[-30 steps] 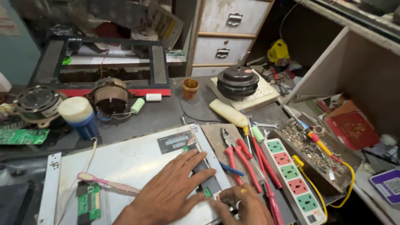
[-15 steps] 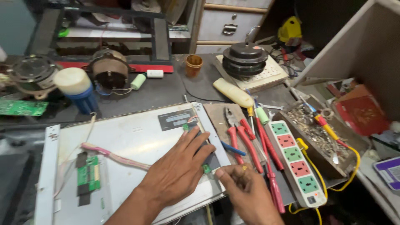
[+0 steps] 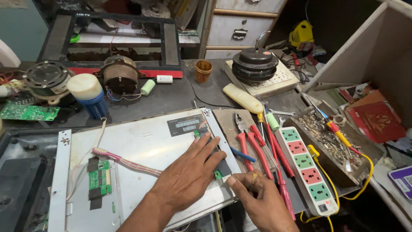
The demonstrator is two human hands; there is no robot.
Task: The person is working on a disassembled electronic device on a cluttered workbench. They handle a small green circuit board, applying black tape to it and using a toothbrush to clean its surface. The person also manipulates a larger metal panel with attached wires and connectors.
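A flat metal-backed display panel (image 3: 141, 141) lies on the bench in front of me. My left hand (image 3: 189, 174) rests flat on its right part with the fingers spread, the fingertips near a black label (image 3: 186, 125). My right hand (image 3: 257, 202), with a ring on one finger, is curled at the panel's right edge. Its thumb presses by a narrow green board strip (image 3: 218, 174). I see nothing inside that hand. A pink ribbon cable (image 3: 124, 161) runs across the panel to a small green circuit board (image 3: 99, 174).
Right of the panel lie red-handled pliers (image 3: 246, 141), screwdrivers (image 3: 279, 159), a white power strip (image 3: 307, 165) and a tray of screws (image 3: 330, 141). Behind it stand a blue cylinder with a white cap (image 3: 88, 94), a motor (image 3: 120, 75), a brown cup (image 3: 203, 70) and a black fan motor (image 3: 255, 64).
My left hand has slid a little toward the panel's right edge. My right hand stays at that edge, its thumb now pressed by the green strip. My head has tilted down.
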